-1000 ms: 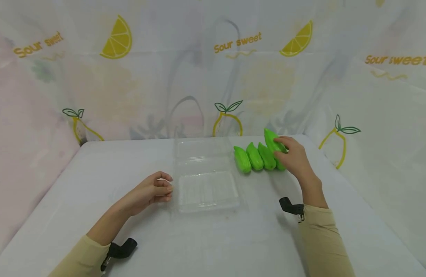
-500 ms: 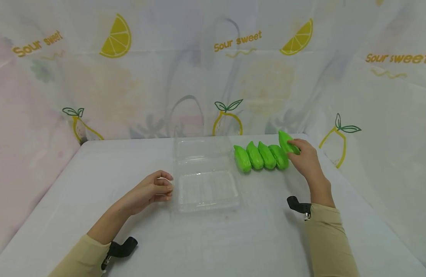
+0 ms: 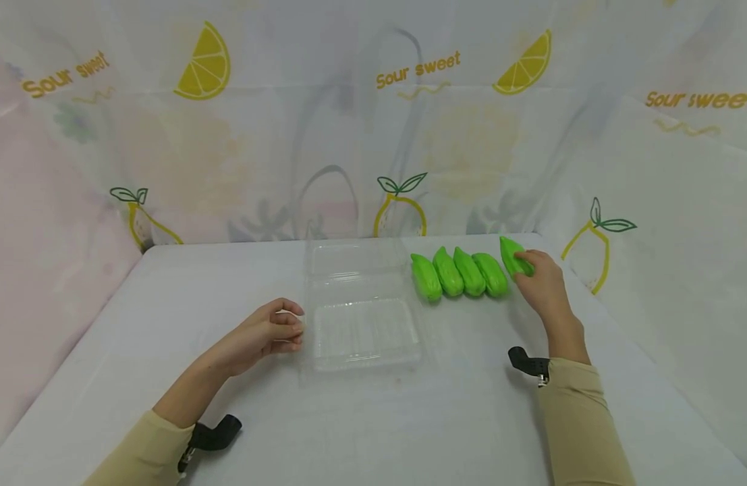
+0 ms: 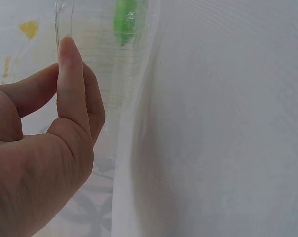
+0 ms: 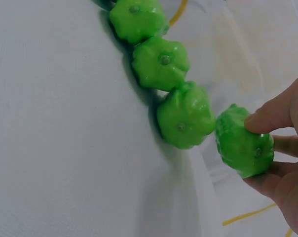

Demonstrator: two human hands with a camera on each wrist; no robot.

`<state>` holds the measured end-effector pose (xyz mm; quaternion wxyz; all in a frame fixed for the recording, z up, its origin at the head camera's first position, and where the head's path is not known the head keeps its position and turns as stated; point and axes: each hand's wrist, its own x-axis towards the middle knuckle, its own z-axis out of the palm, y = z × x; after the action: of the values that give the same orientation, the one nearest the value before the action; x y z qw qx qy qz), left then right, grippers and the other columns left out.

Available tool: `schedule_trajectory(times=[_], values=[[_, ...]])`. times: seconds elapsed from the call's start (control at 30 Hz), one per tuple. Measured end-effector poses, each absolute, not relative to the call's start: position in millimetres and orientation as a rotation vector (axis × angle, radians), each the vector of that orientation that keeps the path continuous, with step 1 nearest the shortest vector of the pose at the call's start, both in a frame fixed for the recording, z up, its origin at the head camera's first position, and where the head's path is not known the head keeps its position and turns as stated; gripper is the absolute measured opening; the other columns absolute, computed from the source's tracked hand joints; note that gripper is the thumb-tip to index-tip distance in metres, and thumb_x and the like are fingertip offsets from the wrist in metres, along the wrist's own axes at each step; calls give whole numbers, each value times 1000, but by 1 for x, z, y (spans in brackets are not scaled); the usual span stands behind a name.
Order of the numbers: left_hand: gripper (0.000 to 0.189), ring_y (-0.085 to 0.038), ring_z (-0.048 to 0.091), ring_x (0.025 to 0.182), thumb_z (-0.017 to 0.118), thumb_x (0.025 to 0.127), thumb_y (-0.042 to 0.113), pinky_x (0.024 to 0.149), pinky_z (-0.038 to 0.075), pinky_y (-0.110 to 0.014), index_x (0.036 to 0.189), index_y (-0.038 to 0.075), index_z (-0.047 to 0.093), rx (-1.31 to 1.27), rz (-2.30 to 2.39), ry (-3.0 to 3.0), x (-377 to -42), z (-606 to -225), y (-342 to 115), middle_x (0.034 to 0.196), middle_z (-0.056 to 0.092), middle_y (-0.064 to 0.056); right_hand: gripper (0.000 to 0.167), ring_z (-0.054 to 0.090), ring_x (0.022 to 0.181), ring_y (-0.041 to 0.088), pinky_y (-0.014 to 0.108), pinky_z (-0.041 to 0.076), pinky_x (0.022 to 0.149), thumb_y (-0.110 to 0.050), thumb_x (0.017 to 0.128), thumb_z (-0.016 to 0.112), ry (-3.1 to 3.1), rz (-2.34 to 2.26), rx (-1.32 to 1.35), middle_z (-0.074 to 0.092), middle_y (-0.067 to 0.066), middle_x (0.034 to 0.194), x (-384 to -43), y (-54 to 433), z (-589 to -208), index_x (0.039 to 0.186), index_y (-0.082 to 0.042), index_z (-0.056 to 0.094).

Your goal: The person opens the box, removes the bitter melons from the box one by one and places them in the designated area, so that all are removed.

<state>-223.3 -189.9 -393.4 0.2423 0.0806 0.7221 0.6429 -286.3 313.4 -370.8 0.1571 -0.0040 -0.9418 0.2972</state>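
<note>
A clear plastic clamshell box [image 3: 367, 368] lies with its lid folded back on the table. My left hand [image 3: 258, 339] pinches its left rim; in the left wrist view the fingertips [image 4: 69, 52] meet the clear edge. My right hand [image 3: 543, 287] grips a bright green bitter melon [image 3: 514, 258], thumb on one side and fingers on the other. That melon is tilted above the table, at the right end of a row of several similar bitter melons [image 3: 469, 273]. In the right wrist view the held bitter melon [image 5: 242, 145] shows bumpy skin, right beside its neighbour [image 5: 186, 118].
The white table [image 3: 373, 432] ends at the back against a printed curtain [image 3: 258, 148] with lemon drawings. The curtain also hangs along both sides. The row of melons stands just right of the box lid [image 3: 355, 260].
My right hand has carried the bitter melon right, from above the row to beyond its right end, and lowered it. The left hand and the box have stayed put.
</note>
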Motion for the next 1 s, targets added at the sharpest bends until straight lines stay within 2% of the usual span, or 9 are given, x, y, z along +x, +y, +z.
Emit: schedule_trajectory(times=[0.33,0.7,1.0], values=[[43,-12,64,83,57,100,12,78,59,-23,131,-4,33,215,1765,1963,-222,-394,-189,92,58,-4,48,37,137,51,61,30,115,0,86,50,-2756,874,-23,45,35,142,-288,320,-387,133,10,53],[43,-13,64,83,57,100,12,78,59,-23,132,-3,32,214,1764,1957,-222,-393,-190,92,58,-4,50,29,142,51,63,26,117,-3,92,49,-2843,945,-59,37,33,149,-290,322,-394,140,8,46],[46,-13,64,82,56,100,14,79,59,-24,134,-3,31,217,1758,1954,-223,-395,-190,90,60,-3,53,30,143,50,64,28,115,-10,94,50,-2837,973,-134,36,30,153,-290,323,-401,145,3,43]])
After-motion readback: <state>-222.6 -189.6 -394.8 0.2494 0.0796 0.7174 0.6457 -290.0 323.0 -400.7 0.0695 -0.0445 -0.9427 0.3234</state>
